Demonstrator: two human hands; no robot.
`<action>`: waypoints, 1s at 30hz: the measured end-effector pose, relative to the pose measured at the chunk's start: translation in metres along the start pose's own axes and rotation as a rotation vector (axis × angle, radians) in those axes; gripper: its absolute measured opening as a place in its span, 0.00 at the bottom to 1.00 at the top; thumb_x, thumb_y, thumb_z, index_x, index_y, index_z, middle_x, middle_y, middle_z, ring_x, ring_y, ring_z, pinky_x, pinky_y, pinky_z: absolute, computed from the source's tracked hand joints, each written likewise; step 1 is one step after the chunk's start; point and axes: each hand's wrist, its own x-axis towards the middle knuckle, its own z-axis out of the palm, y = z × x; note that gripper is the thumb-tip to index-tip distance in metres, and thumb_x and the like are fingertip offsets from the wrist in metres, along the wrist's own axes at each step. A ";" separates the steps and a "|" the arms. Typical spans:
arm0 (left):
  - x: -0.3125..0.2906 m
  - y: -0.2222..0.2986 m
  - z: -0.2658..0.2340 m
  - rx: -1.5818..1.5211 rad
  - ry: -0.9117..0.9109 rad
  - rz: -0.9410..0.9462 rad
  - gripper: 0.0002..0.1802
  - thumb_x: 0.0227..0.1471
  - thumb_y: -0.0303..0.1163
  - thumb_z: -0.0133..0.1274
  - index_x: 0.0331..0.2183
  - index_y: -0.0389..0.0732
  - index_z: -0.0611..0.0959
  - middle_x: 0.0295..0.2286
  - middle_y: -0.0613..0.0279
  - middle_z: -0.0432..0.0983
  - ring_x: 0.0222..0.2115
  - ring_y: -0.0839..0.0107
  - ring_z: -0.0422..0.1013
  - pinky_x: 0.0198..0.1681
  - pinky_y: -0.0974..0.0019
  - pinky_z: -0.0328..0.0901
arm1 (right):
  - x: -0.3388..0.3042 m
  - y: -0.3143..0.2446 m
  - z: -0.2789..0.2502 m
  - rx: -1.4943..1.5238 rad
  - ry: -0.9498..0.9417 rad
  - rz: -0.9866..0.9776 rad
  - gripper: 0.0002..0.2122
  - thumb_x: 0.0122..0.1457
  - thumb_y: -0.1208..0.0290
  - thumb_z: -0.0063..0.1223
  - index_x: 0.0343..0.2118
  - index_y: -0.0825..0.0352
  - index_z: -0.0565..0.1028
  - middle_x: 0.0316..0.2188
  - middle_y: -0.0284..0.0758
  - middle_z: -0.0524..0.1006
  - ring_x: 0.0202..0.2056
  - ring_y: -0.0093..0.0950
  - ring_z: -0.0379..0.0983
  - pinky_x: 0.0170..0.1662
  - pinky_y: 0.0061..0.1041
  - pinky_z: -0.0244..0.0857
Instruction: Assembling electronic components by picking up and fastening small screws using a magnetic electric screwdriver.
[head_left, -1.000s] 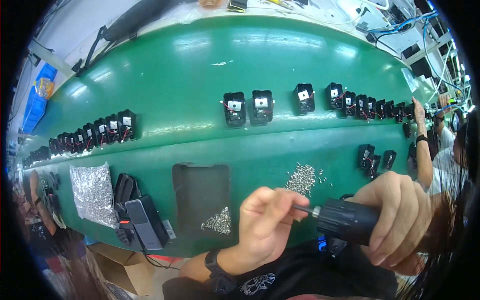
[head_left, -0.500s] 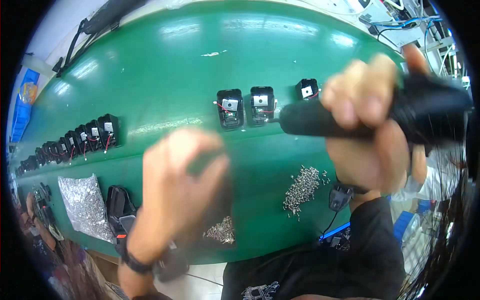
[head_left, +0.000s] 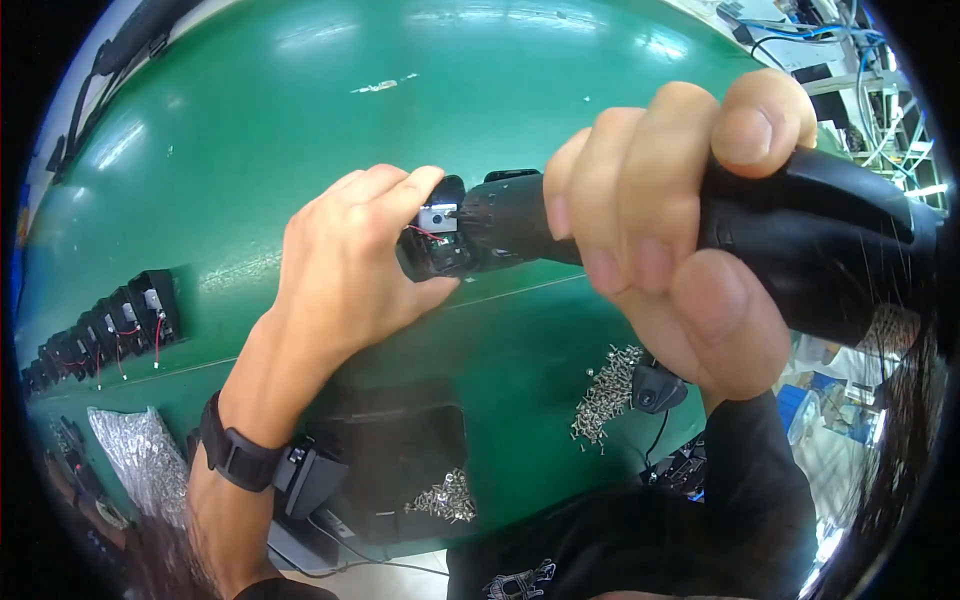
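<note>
My left hand (head_left: pixel 352 245) grips a small black housing (head_left: pixel 452 262) on the green table, thumb along the near edge and fingers over the far side. Inside it lie a silver metal plate (head_left: pixel 437 218), a red wire and a green circuit board. My right hand (head_left: pixel 665 200) is wrapped round a thick black power screwdriver (head_left: pixel 820 235), held level and pointing left. Its tip reaches the plate; whether a screw sits there I cannot tell. A second black housing (head_left: pixel 512 174) is mostly hidden behind the tool.
A row of similar black housings (head_left: pixel 150 300) stands at the left. One heap of small screws (head_left: pixel 605 395) lies right of centre, another (head_left: pixel 445 497) on a dark tray (head_left: pixel 385 450). A clear bag of small metal parts (head_left: pixel 140 450) rests at lower left.
My left hand has moved up and forward and taken hold of the housing. My right hand has brought the screwdriver left, its tip now at the plate. The view has shifted a little.
</note>
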 end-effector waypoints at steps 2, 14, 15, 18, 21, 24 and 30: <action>0.000 -0.001 0.000 0.005 0.005 -0.010 0.35 0.24 0.30 0.71 0.42 0.43 0.79 0.32 0.61 0.76 0.33 0.61 0.73 0.35 0.61 0.69 | 0.003 0.008 -0.004 0.015 -0.035 -0.010 0.25 0.55 0.69 0.54 0.53 0.64 0.57 0.26 0.28 0.68 0.26 0.22 0.65 0.37 0.28 0.62; 0.000 -0.011 0.004 0.068 0.005 0.049 0.32 0.23 0.34 0.70 0.39 0.42 0.81 0.26 0.60 0.75 0.31 0.60 0.73 0.34 0.58 0.67 | 0.020 0.042 -0.005 0.113 -0.253 -0.110 0.16 0.55 0.75 0.56 0.43 0.59 0.61 0.24 0.28 0.70 0.23 0.22 0.65 0.33 0.27 0.63; -0.002 -0.011 0.004 0.091 0.002 0.062 0.32 0.22 0.35 0.70 0.39 0.42 0.82 0.25 0.59 0.75 0.30 0.59 0.74 0.34 0.58 0.66 | 0.010 0.035 0.001 0.124 -0.270 -0.119 0.16 0.54 0.75 0.56 0.42 0.58 0.62 0.24 0.28 0.70 0.23 0.22 0.65 0.33 0.27 0.63; 0.005 -0.003 0.003 0.058 -0.083 0.001 0.31 0.22 0.36 0.70 0.37 0.41 0.82 0.24 0.59 0.75 0.27 0.58 0.74 0.33 0.58 0.67 | 0.005 0.047 0.002 0.128 -0.275 -0.156 0.15 0.54 0.77 0.56 0.40 0.58 0.62 0.23 0.29 0.70 0.22 0.22 0.65 0.32 0.27 0.64; -0.008 -0.016 0.010 0.029 -0.021 0.006 0.32 0.22 0.36 0.70 0.38 0.42 0.83 0.24 0.58 0.75 0.26 0.57 0.74 0.31 0.58 0.68 | 0.000 0.070 0.018 0.197 -0.225 -0.208 0.13 0.54 0.79 0.55 0.38 0.60 0.63 0.22 0.29 0.70 0.22 0.22 0.66 0.31 0.25 0.64; -0.003 -0.017 0.012 -0.018 0.057 0.070 0.33 0.21 0.36 0.70 0.38 0.42 0.83 0.26 0.56 0.76 0.25 0.56 0.74 0.30 0.58 0.69 | 0.001 0.068 0.013 0.209 -0.175 -0.263 0.12 0.54 0.81 0.54 0.36 0.62 0.63 0.21 0.30 0.69 0.21 0.22 0.66 0.30 0.24 0.64; 0.001 0.000 0.000 0.013 -0.078 0.013 0.35 0.26 0.32 0.71 0.43 0.39 0.80 0.33 0.54 0.77 0.33 0.57 0.75 0.38 0.60 0.70 | -0.017 0.029 -0.019 0.039 -0.070 -0.009 0.15 0.55 0.75 0.55 0.45 0.66 0.68 0.24 0.31 0.72 0.27 0.25 0.71 0.34 0.26 0.66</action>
